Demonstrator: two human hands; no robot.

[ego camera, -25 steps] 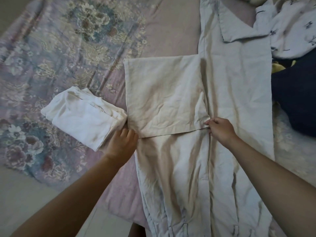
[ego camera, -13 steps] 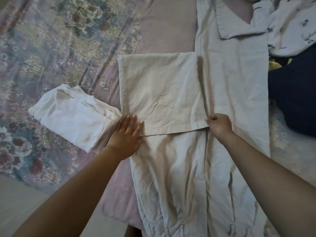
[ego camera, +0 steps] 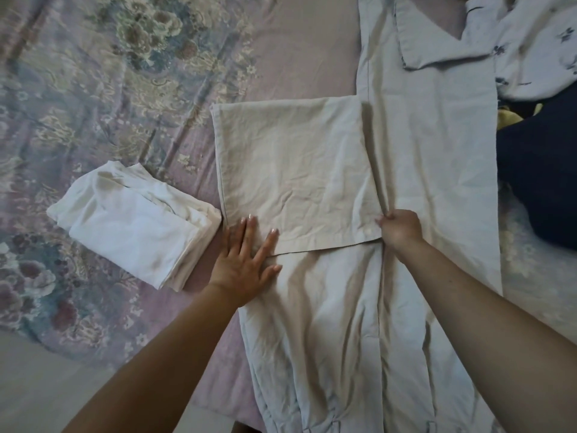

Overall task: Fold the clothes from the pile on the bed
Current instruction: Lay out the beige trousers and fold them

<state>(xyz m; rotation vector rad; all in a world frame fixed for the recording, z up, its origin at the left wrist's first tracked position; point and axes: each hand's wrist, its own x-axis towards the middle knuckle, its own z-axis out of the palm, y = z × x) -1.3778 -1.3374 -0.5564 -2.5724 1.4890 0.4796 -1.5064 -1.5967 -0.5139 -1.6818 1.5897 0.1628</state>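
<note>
The folded trouser leg (ego camera: pixel 296 170) is pressed flat at its seven o'clock corner by the left hand (ego camera: pixel 243 264), fingers straight, while its five o'clock corner is pinched by the right hand (ego camera: pixel 401 228)

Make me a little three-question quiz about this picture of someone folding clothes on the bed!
1. True or false: the left hand lies flat with straight fingers on the beige trousers.
2. What does the right hand pinch? A) the folded-over trouser leg B) the dark blue garment C) the floral bedsheet
3. Fill in: the folded white garment lies to the ___ of the trousers.

Key: 1 true; 2 A; 3 left.
</note>
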